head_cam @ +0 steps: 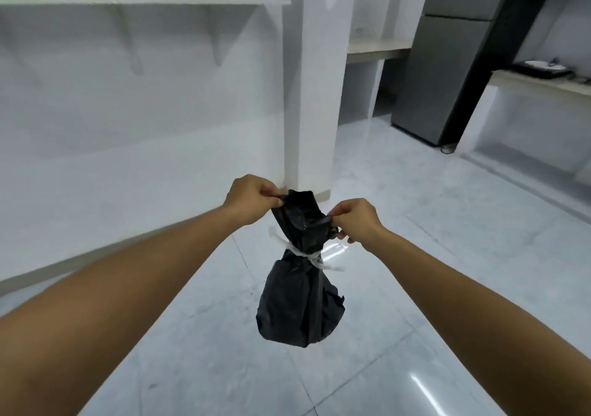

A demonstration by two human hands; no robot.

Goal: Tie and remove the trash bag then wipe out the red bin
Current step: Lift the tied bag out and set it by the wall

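A black trash bag (300,307) hangs in the air above the floor, full and rounded at the bottom. A white strip (303,254) is tied around its neck, with loose ends sticking out left and right. My left hand (252,199) pinches the left side of the bag's top edge. My right hand (356,220) pinches the right side, a little lower. Both arms reach forward at about waist height. The red bin is not in view.
A white pillar (315,95) stands just behind the bag. A white wall with a shelf (144,1) runs along the left. A grey fridge (447,63) and a counter (540,84) stand at the far right. Glossy pale floor tiles (415,287) lie below.
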